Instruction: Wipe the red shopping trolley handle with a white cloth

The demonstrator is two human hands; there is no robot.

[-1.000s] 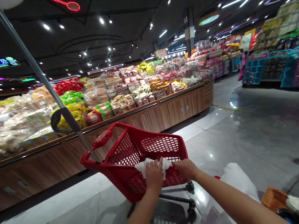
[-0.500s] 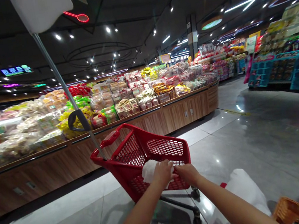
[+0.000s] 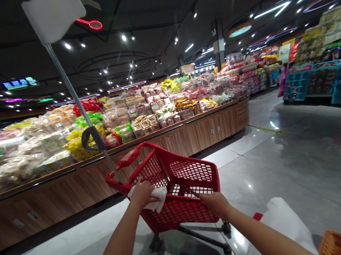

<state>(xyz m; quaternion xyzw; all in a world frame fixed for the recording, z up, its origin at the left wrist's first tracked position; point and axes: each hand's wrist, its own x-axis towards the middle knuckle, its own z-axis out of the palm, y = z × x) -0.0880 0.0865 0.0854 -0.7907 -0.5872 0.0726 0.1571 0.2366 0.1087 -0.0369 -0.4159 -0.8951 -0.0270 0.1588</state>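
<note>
In front of me stands a red shopping cart (image 3: 192,168) with perforated plastic sides. My left hand (image 3: 142,193) is closed over a white cloth (image 3: 157,197), pressing it on the near rim towards the handle end. The cloth drapes on both sides of the hand and over the rim. With fingers wrapped round the same rim, my right hand (image 3: 216,205) grips it near the front corner. The cart's handle (image 3: 126,158) rises at the left, and a pole (image 3: 68,84) with a white board and a grey loop stands up beside it.
Behind the cart runs a long wooden display counter (image 3: 167,145) heaped with packaged food. At the lower right are a white bulging shape (image 3: 284,219) and a brown woven basket (image 3: 334,243). Blue and pink racks (image 3: 323,78) stand to the right, on a grey tiled floor (image 3: 294,158).
My left hand has slid left along the near rim with the cloth, away from my right hand towards the handle. My right hand stays on the rim near the front corner.
</note>
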